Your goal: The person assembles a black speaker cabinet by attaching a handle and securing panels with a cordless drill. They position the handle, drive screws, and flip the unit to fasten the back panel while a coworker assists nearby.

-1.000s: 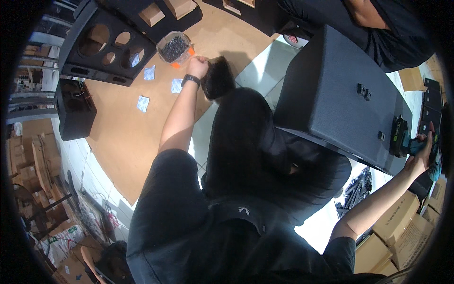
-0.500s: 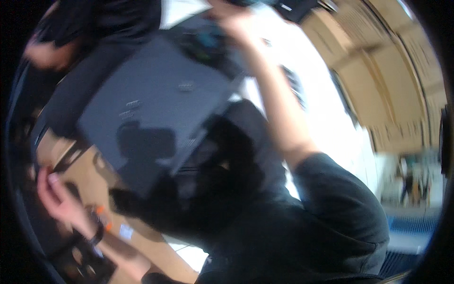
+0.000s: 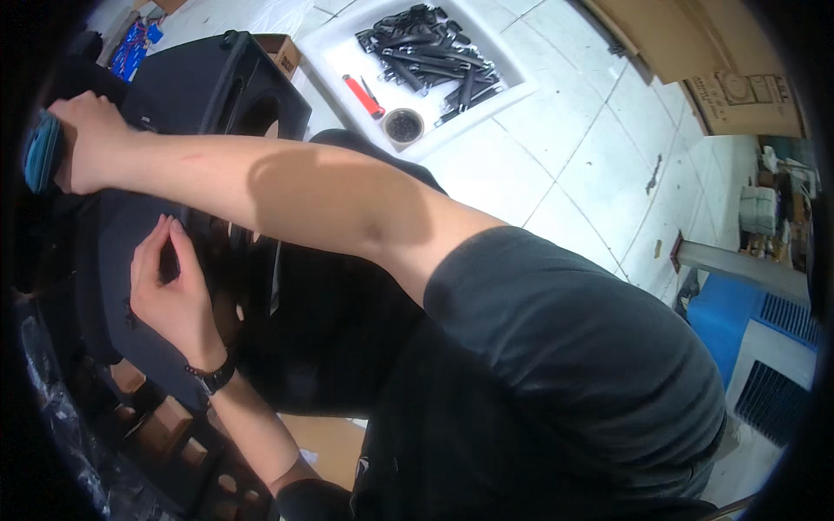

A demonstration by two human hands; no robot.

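Observation:
My right hand (image 3: 89, 143) reaches across to the far left, closed around a teal and black tool (image 3: 43, 152). Its kind cannot be made out, as only a rounded teal end shows at the picture's dark rim. Below my right forearm is my left hand (image 3: 178, 295), thumb and fingertips brought together in a pinch. Anything between those tips is too small to see. Behind both hands lies a black box (image 3: 187, 82) with a round opening in one side. My left hand is over its dark surface.
A white tray (image 3: 339, 104) on the tiled floor holds several black strap handles (image 3: 426, 56), a red-handled cutter (image 3: 363, 95) and a round tub (image 3: 403, 127) of small dark pieces. Cardboard boxes (image 3: 747, 100) stand at right, beside a blue and white machine (image 3: 756, 347). Dark cabinets with openings (image 3: 165, 425) lie lower left.
The view has swung, bringing the tray into sight. My right hand has gone from the far middle to the far left. My left hand has moved inward, its fingers now pinched.

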